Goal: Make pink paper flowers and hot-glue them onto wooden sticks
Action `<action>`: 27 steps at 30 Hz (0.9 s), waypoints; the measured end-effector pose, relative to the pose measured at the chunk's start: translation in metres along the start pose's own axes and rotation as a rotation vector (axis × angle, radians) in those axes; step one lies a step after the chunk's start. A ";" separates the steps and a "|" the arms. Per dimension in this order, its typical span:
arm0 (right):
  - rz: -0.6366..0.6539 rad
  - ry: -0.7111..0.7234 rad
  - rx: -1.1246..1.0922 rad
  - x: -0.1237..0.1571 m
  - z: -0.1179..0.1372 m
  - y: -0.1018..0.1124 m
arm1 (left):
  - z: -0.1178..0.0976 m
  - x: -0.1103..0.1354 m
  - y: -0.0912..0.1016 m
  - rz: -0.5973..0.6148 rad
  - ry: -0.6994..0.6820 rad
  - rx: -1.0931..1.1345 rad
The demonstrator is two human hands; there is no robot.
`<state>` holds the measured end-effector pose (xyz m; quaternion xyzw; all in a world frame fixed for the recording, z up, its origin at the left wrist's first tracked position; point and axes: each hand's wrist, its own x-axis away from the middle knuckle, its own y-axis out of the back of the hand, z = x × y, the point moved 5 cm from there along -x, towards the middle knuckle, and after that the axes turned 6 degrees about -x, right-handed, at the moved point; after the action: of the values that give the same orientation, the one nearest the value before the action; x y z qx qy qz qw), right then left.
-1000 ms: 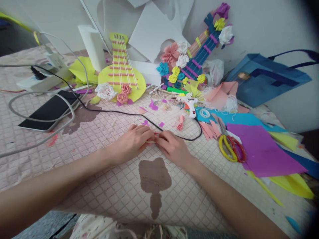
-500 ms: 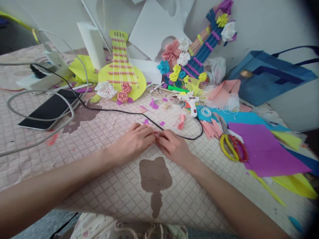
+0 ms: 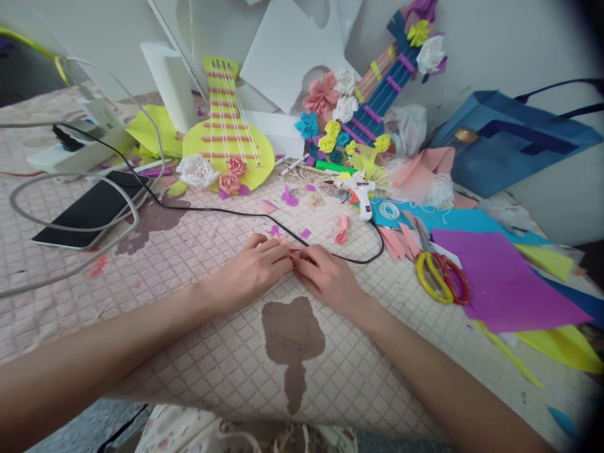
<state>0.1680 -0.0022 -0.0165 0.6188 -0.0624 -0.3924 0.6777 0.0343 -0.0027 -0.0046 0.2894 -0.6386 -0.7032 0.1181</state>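
Observation:
Both hands meet near the middle of the quilted cloth. My left hand [image 3: 262,267] has its fingers closed on one end of a small pink paper piece [image 3: 294,250], most of which the fingers hide. From the other side my right hand [image 3: 325,272] pinches the same paper, fingertips almost touching the left ones. Just beyond them runs a black cord [image 3: 264,216] leading to a white glue gun [image 3: 362,192]. A twisted pink paper strip [image 3: 342,230] lies behind my right hand. Purple paper scraps [image 3: 289,196] are scattered farther back.
Scissors [image 3: 441,277] with yellow and red handles lie right, beside purple paper [image 3: 507,277]. At the back stand a yellow paper guitar [image 3: 257,145] and a blue one [image 3: 372,123] with paper flowers. A black tablet-like device [image 3: 92,211] and grey cable [image 3: 70,173] lie left.
The hands keep nearly the same grip on the pink paper. The whole view has shifted slightly; nothing else has visibly moved.

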 end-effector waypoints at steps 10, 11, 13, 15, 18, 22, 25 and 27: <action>-0.038 0.018 -0.002 -0.001 0.001 0.000 | 0.001 0.000 -0.001 -0.029 0.035 0.002; -0.041 0.017 -0.004 -0.001 0.002 0.000 | 0.001 -0.001 0.000 -0.031 0.044 0.005; -0.049 0.010 -0.007 -0.002 0.003 0.001 | 0.000 -0.001 0.002 -0.043 0.061 0.013; -0.057 -0.001 -0.003 -0.003 0.004 0.002 | 0.000 -0.002 0.003 -0.055 0.077 0.028; -0.068 -0.006 0.008 -0.004 0.005 0.002 | 0.002 -0.002 0.003 -0.062 0.102 0.061; -0.067 -0.013 0.016 -0.005 0.004 0.001 | 0.003 -0.002 0.003 -0.079 0.124 0.089; -0.057 -0.020 0.022 -0.005 0.004 0.000 | 0.003 -0.002 0.005 -0.093 0.129 0.100; -0.050 -0.020 0.028 -0.005 0.004 -0.001 | 0.003 -0.001 0.005 -0.089 0.134 0.102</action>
<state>0.1617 -0.0027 -0.0142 0.6258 -0.0590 -0.4144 0.6581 0.0330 -0.0006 0.0007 0.3696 -0.6508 -0.6533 0.1145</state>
